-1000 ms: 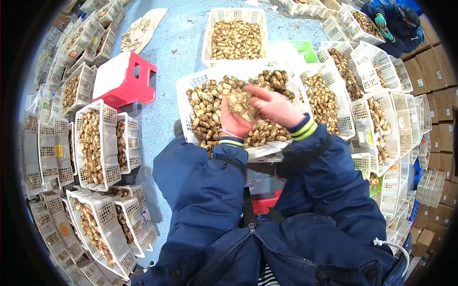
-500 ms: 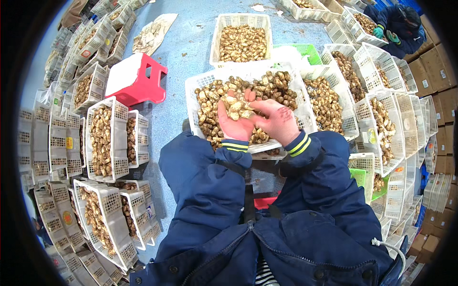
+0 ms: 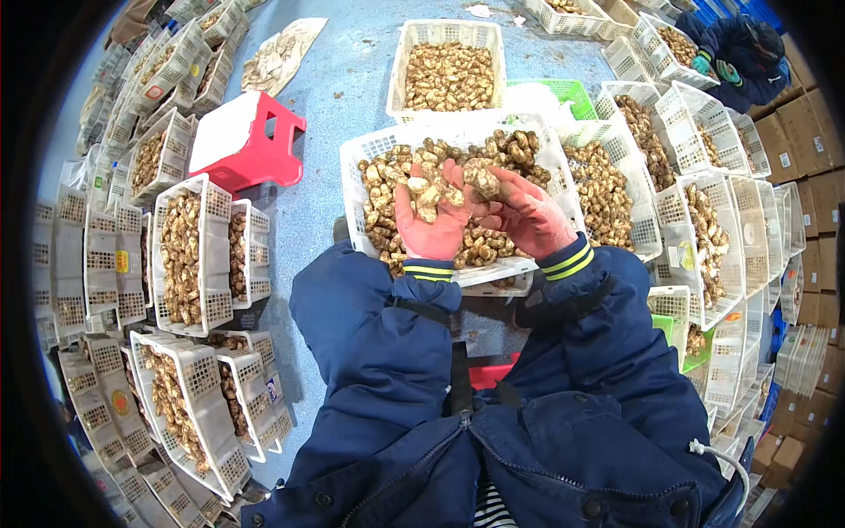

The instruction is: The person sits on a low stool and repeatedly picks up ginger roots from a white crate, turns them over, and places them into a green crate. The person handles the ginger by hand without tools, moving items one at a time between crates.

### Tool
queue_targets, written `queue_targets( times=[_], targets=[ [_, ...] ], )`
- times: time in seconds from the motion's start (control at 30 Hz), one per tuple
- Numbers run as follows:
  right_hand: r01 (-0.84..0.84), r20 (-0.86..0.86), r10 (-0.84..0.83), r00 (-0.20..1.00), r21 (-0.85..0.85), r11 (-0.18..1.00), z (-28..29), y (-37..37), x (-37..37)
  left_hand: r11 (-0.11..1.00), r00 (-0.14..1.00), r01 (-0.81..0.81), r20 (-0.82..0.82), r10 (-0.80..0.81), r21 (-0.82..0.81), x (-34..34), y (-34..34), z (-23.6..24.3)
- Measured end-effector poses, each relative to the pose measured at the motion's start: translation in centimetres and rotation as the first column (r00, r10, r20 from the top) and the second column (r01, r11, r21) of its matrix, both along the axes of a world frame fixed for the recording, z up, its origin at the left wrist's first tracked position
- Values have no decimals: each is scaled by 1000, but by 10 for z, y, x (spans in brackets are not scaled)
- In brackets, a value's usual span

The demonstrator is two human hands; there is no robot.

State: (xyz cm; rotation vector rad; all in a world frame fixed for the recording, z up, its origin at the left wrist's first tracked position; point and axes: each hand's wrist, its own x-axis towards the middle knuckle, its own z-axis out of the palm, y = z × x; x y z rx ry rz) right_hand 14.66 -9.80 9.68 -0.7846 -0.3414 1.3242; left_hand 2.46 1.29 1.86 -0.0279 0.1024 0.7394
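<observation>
From up here I look down on a pale blue floor [image 3: 352,97] crowded with white slotted plastic crates, most of them loaded with small tan, knobbly tubers, the stacks bending away toward the rim of the view. A red plastic stool [image 3: 249,141] with a white top sits off to my left, and at the upper right another person in dark blue [image 3: 735,48] crouches among more crates. Directly ahead of me, touching the lap of my dark blue jacket at its near edge, is the white crate [image 3: 374,145] I am working over, heaped with the same tubers [image 3: 510,150]. Both hands wear pinkish-red gloves and are raised just above that heap, pressed side by side. My left hand [image 3: 431,216] lies palm up and cupped, carrying a small handful of tubers [image 3: 424,189] that rest loose in the palm rather than being squeezed. My right hand [image 3: 528,216] comes in from the right, its fingers [image 3: 502,180] curled toward the left palm and pinching one larger piece [image 3: 482,176] at the top of the handful. So the pieces lie between the two hands, on the left palm, with the right hand's fingertips nearest the topmost one; the pile proper lies straight below and slightly beyond both wrists. The pieces are too lumpy for me to call a long axis.
</observation>
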Motion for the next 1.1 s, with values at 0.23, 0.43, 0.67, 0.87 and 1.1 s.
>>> queue_targets(
  times=[0.23, 0.43, 0.67, 0.87, 1.1],
  targets=[
    [-15, 105, 23, 994, -79, 997, -1, 1, -2, 986, 1000, 21, 18, -19, -166, 0, -2, 4],
    [111, 33, -107, 994, -149, 983, -12, 0, 6, 979, 998, 42, 46, -34, -200, 2, -1, 0],
    [598, -397, -511, 762, 131, 791, -11, -41, 64, 966, 967, 193, 198, -158, -172, -1, 0, 2],
    [360, 217, -309, 926, -253, 898, -31, -24, 50, 934, 930, 351, 137, -340, -63, -2, -5, 6],
    [-99, 272, 145, 951, -176, 979, -26, 8, 21, 870, 872, 490, -8, -490, 56, 1, -6, 4]
  ],
)
